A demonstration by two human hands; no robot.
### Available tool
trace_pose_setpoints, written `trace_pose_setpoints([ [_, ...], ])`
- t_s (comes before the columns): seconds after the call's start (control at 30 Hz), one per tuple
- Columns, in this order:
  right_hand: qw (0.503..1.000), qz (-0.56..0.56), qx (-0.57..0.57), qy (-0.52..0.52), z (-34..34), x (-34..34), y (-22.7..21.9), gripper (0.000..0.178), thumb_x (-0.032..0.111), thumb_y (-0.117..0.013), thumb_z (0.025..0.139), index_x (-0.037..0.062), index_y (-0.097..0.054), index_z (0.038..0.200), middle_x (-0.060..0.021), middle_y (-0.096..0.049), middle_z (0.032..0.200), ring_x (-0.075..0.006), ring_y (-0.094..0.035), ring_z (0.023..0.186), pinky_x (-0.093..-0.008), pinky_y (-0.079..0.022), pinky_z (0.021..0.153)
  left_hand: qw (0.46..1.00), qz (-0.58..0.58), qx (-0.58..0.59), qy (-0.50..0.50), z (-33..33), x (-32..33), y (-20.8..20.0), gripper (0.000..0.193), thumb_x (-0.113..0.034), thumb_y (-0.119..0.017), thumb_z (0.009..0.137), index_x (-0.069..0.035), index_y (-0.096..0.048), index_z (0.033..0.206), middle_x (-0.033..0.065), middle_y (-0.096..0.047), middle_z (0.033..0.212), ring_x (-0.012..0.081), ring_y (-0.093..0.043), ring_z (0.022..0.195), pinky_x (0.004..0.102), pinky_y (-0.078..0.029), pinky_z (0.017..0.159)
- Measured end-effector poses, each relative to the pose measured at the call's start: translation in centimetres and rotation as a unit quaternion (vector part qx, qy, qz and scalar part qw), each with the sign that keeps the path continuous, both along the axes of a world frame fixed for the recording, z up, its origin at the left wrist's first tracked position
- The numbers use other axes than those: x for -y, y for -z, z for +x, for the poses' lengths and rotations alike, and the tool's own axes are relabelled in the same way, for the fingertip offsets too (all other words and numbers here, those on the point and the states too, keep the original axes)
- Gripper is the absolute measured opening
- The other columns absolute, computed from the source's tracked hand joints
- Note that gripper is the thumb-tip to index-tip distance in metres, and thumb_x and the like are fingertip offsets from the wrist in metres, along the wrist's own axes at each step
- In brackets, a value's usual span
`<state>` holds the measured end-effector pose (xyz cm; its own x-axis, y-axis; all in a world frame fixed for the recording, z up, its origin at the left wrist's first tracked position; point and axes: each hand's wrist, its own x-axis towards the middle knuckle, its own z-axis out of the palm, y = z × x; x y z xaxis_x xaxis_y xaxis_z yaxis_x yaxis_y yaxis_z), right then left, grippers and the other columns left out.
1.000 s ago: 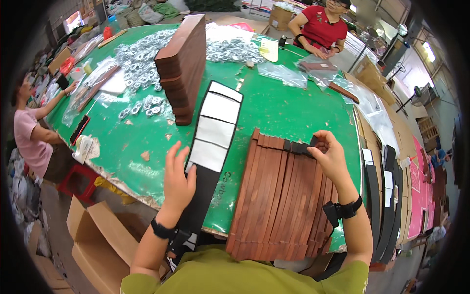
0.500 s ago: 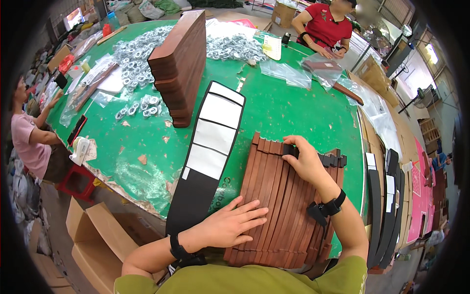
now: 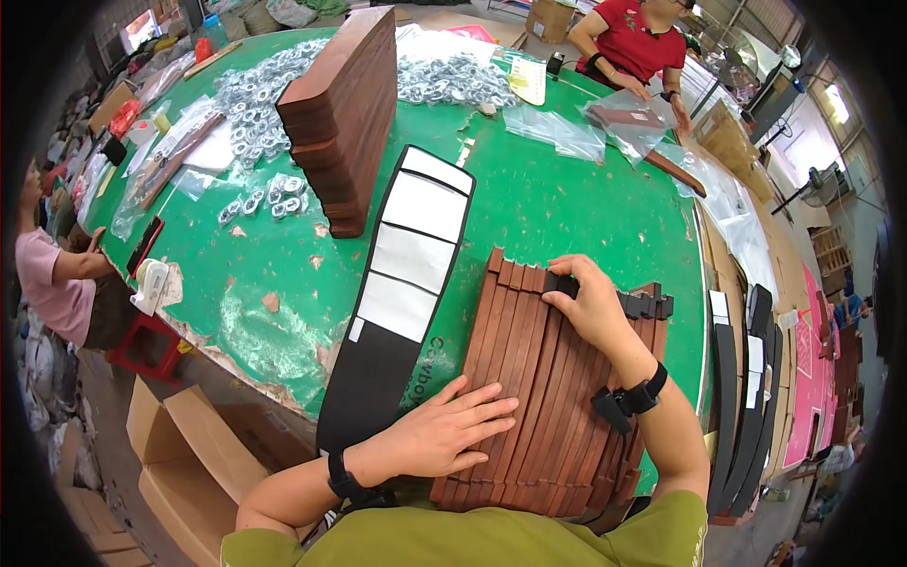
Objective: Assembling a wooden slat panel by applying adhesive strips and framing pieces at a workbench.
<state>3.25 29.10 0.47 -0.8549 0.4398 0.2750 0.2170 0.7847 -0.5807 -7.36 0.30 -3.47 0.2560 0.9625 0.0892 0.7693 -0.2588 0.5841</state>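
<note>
A row of reddish-brown strips [image 3: 529, 378], packed side by side, lies before me on the green table. My left hand [image 3: 458, 427] rests flat on the left strips with its fingers spread. At their far end, my right hand [image 3: 590, 298] has thumb and fingers closed round a small black end piece [image 3: 564, 286]. More black end pieces [image 3: 647, 302] line the far ends to its right. Left of the strips lies a long black band [image 3: 373, 378] with white panels [image 3: 416, 246]; its near end runs under my left forearm.
A tall stack of brown strips [image 3: 345, 123] stands beyond the band. Metal rings [image 3: 255, 104] are heaped behind it. Plastic bags [image 3: 557, 132] lie at the far right, by a person in red [image 3: 633, 47]. An open carton [image 3: 198, 454] sits below the left edge, near another person [image 3: 61, 274].
My hands keep their places on the strips. The view has shifted slightly. At the left, the other person's arm has drawn back toward the table edge; the person in red has moved their hands.
</note>
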Motion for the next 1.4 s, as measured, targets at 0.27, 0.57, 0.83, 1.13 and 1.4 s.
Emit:
trace_pose_setpoints([
  [0.27, 1.0, -0.003, 0.01, 0.014, -0.1, 0.1, -0.3, 0.037, 0.007, -0.081, 0.077, -0.0012, -0.062, 0.107, -0.0159, -0.065, 0.115, -0.0358, -0.062, 0.109, -0.0401, -0.051, 0.092, 1.0, 0.015, 0.012, -0.003, 0.1, 0.0, 0.2, 0.06, -0.034, -0.067, 0.093, -0.019, -0.048, 0.147, 0.0015, -0.033, 0.161, 0.027, -0.025, 0.151, 0.0599, -0.023, 0.119],
  [0.57, 1.0, 0.016, 0.014, 0.005, -0.2, 0.2, -0.4, 0.037, 0.007, -0.079, 0.077, -0.0011, -0.062, 0.109, -0.0161, -0.064, 0.115, -0.0368, -0.062, 0.108, -0.0409, -0.051, 0.093, 1.0, 0.01, 0.018, -0.004, 0.1, 0.0, 0.2, 0.059, -0.033, -0.067, 0.093, -0.018, -0.048, 0.147, 0.0021, -0.033, 0.161, 0.027, -0.025, 0.151, 0.0597, -0.022, 0.119],
  [0.83, 0.999, 0.029, 0.011, -0.011, 0.0, 0.1, -0.1, 0.034, 0.004, -0.078, 0.077, -0.0012, -0.061, 0.106, -0.0164, -0.063, 0.111, -0.0373, -0.061, 0.106, -0.042, -0.05, 0.09, 1.0, 0.01, 0.014, -0.001, 0.3, 0.0, 0.0, 0.058, -0.031, -0.066, 0.093, -0.016, -0.048, 0.146, 0.0033, -0.033, 0.161, 0.0263, -0.023, 0.151, 0.0564, -0.02, 0.121],
  [1.13, 0.999, 0.037, 0.022, -0.028, 0.1, 0.4, -0.7, 0.043, 0.003, -0.075, 0.079, 0.001, -0.061, 0.119, -0.0182, -0.062, 0.116, -0.038, -0.059, 0.111, -0.0423, -0.049, 0.093, 0.999, 0.03, 0.019, -0.014, 0.4, 0.1, -0.1, 0.057, -0.028, -0.066, 0.093, -0.012, -0.05, 0.144, 0.0051, -0.035, 0.16, 0.0261, -0.023, 0.152, 0.0533, -0.017, 0.123],
  [1.4, 0.999, 0.015, 0.026, -0.034, 0.4, -0.6, 0.0, 0.042, 0.002, -0.076, 0.078, 0.0041, -0.064, 0.119, -0.0152, -0.06, 0.118, -0.0353, -0.059, 0.113, -0.0384, -0.049, 0.096, 0.996, 0.084, 0.033, -0.014, 0.0, -0.3, 0.4, 0.059, -0.026, -0.07, 0.089, -0.011, -0.051, 0.143, 0.0089, -0.037, 0.158, 0.0292, -0.023, 0.151, 0.0525, -0.018, 0.124],
])
